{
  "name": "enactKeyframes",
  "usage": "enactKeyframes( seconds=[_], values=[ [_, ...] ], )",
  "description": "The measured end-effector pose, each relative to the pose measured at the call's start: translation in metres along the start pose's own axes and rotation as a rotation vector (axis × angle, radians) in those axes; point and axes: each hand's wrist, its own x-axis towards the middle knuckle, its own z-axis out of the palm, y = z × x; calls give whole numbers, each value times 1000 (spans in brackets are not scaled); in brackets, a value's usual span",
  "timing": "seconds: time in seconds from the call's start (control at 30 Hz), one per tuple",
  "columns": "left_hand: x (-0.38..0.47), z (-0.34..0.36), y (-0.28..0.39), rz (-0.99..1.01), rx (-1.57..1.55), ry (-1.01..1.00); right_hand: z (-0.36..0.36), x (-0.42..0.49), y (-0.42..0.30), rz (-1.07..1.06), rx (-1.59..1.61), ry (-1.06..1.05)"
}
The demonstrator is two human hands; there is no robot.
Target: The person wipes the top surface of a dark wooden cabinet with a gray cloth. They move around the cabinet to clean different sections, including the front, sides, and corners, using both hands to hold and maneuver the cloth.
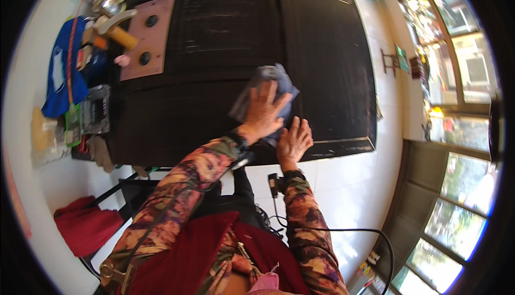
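Note:
A bluish-grey folded bundle (283, 79) lies on the dark tabletop (330, 73) near its front edge. It looks like cloth, with a sheer, plastic-like part at its left side; the exact material cannot be told. Spread flat over the bundle, my left hand (263, 112) presses down with its fingers apart. My right hand (295, 140) rests palm down at the bundle's lower right corner, partly over the tabletop. Neither hand has its fingers closed around anything. Both hands hide much of the bundle's lower half.
A pink panel with two black discs (151, 21) lies at the far left of the table. Clutter fills the left edge, including a blue cloth (64, 69) and a clear plastic container (95, 108). A black cable (354, 230) crosses near my right forearm.

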Motion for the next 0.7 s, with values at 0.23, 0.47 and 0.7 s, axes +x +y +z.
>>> enactKeyframes(
  seconds=[0.23, 0.47, 0.7],
  values=[
    [-22, -21, -28, -27, 18, -84, 6, -3, -3, -19, -54, 58],
    [-144, -113, -139, -248, 139, 128, 5, -5, -5, -20, -80, 41],
    [-282, -205, -248, -537, 319, 258, 6, -7, -5, -39, -76, 67]
  ],
)
